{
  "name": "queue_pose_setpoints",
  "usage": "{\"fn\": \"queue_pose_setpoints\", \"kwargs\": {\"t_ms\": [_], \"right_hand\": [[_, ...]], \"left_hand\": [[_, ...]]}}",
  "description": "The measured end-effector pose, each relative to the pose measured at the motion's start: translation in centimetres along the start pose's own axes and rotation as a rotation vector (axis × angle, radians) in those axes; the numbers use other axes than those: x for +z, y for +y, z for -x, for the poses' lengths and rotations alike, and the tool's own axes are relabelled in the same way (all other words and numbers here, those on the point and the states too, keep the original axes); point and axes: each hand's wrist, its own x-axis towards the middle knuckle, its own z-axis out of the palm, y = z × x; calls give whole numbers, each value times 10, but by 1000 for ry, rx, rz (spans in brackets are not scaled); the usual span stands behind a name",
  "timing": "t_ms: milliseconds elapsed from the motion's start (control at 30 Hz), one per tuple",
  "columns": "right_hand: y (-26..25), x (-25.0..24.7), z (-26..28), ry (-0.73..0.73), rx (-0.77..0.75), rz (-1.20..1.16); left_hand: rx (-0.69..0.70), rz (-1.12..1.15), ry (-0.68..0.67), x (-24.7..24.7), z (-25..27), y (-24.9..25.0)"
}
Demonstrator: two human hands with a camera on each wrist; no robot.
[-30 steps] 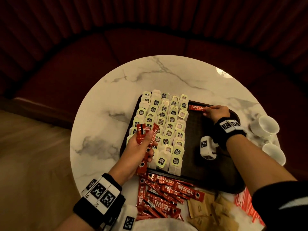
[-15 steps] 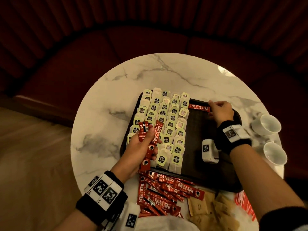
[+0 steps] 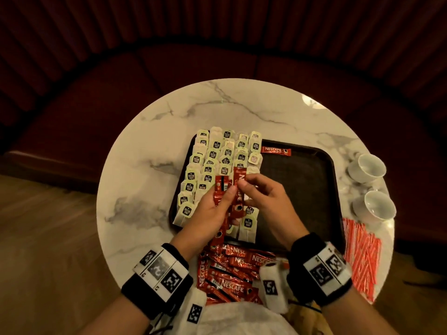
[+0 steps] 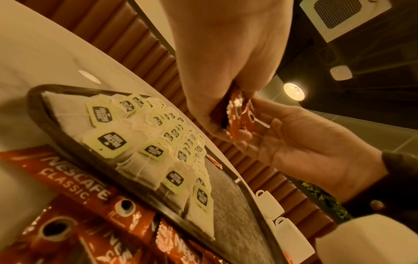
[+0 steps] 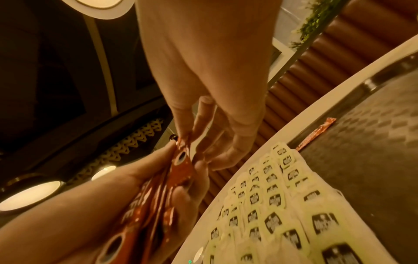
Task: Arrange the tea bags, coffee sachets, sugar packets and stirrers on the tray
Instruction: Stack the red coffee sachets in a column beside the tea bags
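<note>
A dark tray (image 3: pixel 314 189) lies on the round marble table (image 3: pixel 145 189). Rows of tea bags (image 3: pixel 217 160) cover its left half. One red coffee sachet (image 3: pixel 275 151) lies at the tray's far edge, also seen in the right wrist view (image 5: pixel 316 132). Over the tea bags, my left hand (image 3: pixel 226 199) grips a bundle of coffee sachets (image 3: pixel 223 189). My right hand (image 3: pixel 242 183) pinches the top of one sachet (image 3: pixel 239 180) in that bundle. In the wrist views the bundle (image 4: pixel 237 114) (image 5: pixel 181 169) sits between both hands.
A loose pile of coffee sachets (image 3: pixel 229 267) lies at the table's near edge. Red-and-white sticks (image 3: pixel 360 257) are heaped at the right, brown packets (image 3: pixel 304 313) at the bottom. Two white cups (image 3: pixel 370 168) (image 3: pixel 377 206) stand right of the tray.
My right hand left a sachet at the tray's far edge and came back to the bundle, where it now pinches another sachet. The left hand stayed over the tea bags.
</note>
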Motion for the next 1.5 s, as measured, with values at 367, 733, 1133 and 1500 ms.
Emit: {"fn": "queue_pose_setpoints", "kwargs": {"t_ms": [367,733,1133,1500], "right_hand": [[-12,-21,1,-202,-18,261],[1,-72,-29,134,103,-251],[68,-123,-138,436,312,150],[68,-122,-149,564,297,343]], "left_hand": [[108,94,135,-6,-8,1],[-31,204,158,-7,-12,-7],[-84,194,231,-10,-16,-9],[-78,171,252,-12,-16,-10]]}}
